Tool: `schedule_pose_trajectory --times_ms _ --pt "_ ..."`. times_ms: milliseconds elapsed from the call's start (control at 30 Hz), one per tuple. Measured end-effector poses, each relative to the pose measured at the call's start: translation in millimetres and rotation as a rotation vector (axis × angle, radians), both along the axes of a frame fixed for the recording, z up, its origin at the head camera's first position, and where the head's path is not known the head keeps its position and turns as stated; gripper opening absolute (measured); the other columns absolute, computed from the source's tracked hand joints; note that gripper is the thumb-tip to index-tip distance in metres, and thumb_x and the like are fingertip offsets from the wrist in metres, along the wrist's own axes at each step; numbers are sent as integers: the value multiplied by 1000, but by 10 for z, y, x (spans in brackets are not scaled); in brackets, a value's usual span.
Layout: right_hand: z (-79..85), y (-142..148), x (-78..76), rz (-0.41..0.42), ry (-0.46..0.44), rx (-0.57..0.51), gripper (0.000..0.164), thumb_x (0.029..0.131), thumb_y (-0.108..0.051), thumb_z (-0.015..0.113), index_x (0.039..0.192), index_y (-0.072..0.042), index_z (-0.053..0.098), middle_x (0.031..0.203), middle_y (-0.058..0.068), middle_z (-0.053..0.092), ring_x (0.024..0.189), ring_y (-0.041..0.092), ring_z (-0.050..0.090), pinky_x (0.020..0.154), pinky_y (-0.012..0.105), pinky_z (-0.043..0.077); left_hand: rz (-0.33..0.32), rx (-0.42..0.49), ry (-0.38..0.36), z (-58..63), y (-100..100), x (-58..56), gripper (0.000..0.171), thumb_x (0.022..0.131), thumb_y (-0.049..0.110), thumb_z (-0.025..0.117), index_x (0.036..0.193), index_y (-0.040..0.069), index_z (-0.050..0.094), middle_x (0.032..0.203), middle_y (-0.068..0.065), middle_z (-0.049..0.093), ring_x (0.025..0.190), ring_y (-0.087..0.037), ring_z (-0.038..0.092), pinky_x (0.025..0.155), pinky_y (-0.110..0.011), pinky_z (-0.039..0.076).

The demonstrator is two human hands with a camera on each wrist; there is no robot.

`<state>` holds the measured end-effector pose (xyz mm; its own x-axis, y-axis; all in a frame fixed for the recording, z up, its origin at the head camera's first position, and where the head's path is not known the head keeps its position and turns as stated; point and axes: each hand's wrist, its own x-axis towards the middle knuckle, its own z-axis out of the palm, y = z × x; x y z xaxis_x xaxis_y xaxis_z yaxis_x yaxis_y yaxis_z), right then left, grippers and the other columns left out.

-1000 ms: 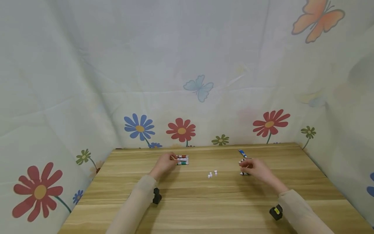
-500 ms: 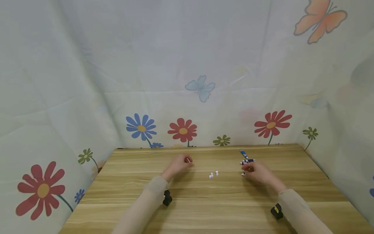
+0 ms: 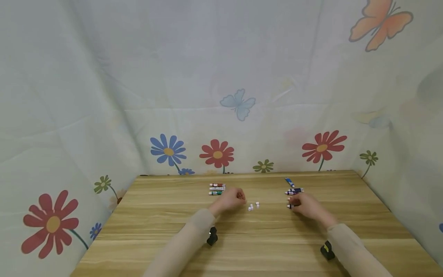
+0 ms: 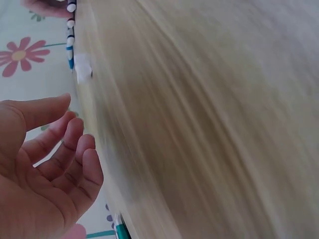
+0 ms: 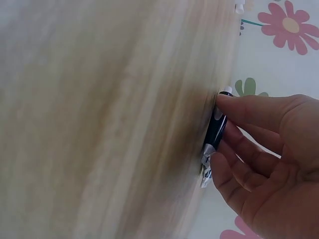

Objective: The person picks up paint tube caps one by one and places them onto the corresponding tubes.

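My left hand (image 3: 233, 199) hovers just left of a cluster of small white caps (image 3: 250, 208). In the left wrist view its fingers curve loosely and nothing lies between them. On the right, my right hand (image 3: 306, 206) holds a dark paint tube (image 5: 216, 127) flat at the table, thumb near its white cap and fingertips along its side. Several tubes lie beside that hand: a blue tube (image 3: 290, 182) at an angle, a dark purple tube (image 3: 295, 191), and one partly hidden by the fingers.
A red tube (image 3: 216, 185), a pale tube (image 3: 216, 189) and a green tube (image 3: 216, 193) lie side by side behind my left hand. The wooden table (image 3: 263, 238) meets a flower-printed curtain (image 3: 187, 77) at its back edge.
My left hand has moved right, away from the row of red, pale and green tubes, to the white caps. My right hand stays by the right-hand tubes, shifting slightly.
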<state>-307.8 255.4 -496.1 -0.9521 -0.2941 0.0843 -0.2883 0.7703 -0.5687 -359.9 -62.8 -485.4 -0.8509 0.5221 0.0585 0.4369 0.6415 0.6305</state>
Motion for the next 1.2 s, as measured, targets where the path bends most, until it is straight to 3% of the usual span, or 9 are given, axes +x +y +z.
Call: schedule_pose_trajectory --times_ms 267,500,900,1200 --pt "-9 14 3 9 4 29 16 85 2 74 100 0 74 95 6 71 87 19 64 81 44 53 -5 -55 -18 -82 127 3 14 88 18 77 81 13 66 76 5 61 69 -9 52 62 -25 44" --pt "-8 15 6 23 12 38 17 85 1 74 101 0 74 95 6 71 86 18 63 80 43 54 -17 -93 -11 -65 160 38 15 87 20 78 81 14 66 75 6 61 67 -8 51 62 -25 43" --pt "-12 21 1 22 29 49 15 84 1 75 99 0 74 95 8 72 88 23 66 83 46 54 -92 -35 -107 -75 77 126 10 91 20 76 86 13 71 78 6 65 72 -8 54 67 -25 46" --pt "3 -2 14 16 14 59 14 85 1 75 99 0 74 94 6 72 87 20 66 82 44 54 -134 -72 -60 -62 97 176 10 90 18 78 89 11 70 75 5 63 66 -6 51 63 -23 42"
